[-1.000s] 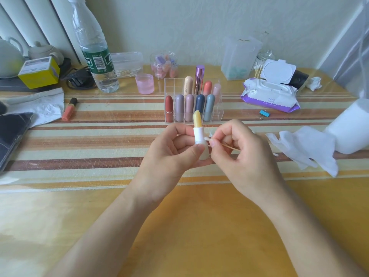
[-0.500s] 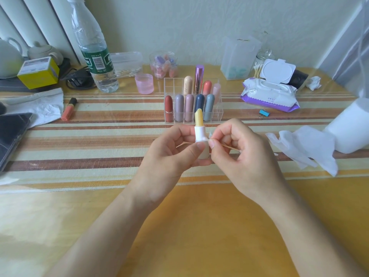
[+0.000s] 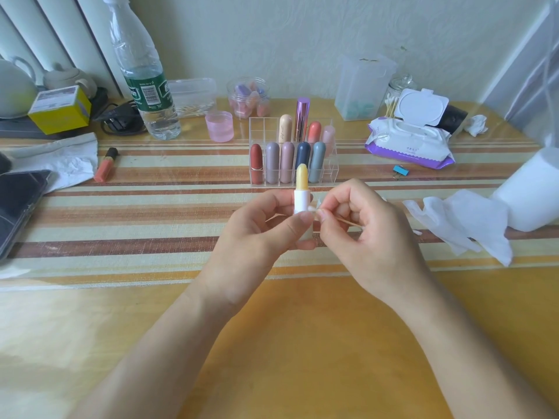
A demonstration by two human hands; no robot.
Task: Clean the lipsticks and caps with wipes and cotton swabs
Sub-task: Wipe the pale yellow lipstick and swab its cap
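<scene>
My left hand (image 3: pixel 260 234) grips the lipstick (image 3: pixel 302 192) upright above the counter (image 3: pixel 272 343), its yellow tip bare above the white tube. My right hand (image 3: pixel 372 234) pinches a cotton swab (image 3: pixel 338 218), its white tip touching the tube's right side. Behind stands the clear rack (image 3: pixel 331 170) of capped lipsticks. The wipes pack (image 3: pixel 408 137) lies far right with its lid open, and a used wipe (image 3: pixel 462 225) lies near my right hand.

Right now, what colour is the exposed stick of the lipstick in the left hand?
Pale yellow lipstick, above a white tube, clearest in the head view.
</scene>
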